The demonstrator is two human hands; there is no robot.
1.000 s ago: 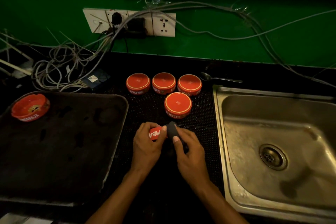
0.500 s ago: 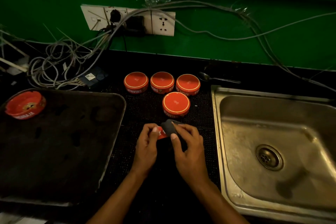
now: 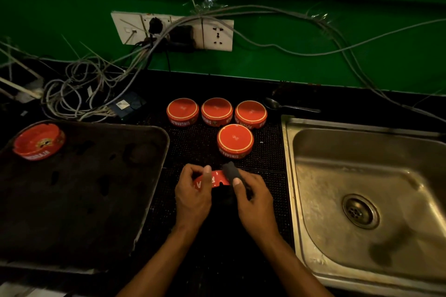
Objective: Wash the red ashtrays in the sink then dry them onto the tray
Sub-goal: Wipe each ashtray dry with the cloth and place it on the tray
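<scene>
Left of the steel sink [image 3: 313, 200], the left hand [image 3: 193, 195] grips a glossy red round ashtray [image 3: 214, 181]; the right hand [image 3: 255, 202] pinches a dark cloth [image 3: 231, 171] against its rim.

bar/kitchen wash-up counter: steel sink [image 3: 362, 176] set in black countertop [image 3: 217, 84], branded ashtrays [image 3: 216, 111], green wall [image 3: 313, 31] with sockets [image 3: 218, 35].

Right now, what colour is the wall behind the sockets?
Green wall, clearest in the head view.

Ashtray [image 3: 212, 182] mostly behind fingers [image 3: 207, 176].
</scene>
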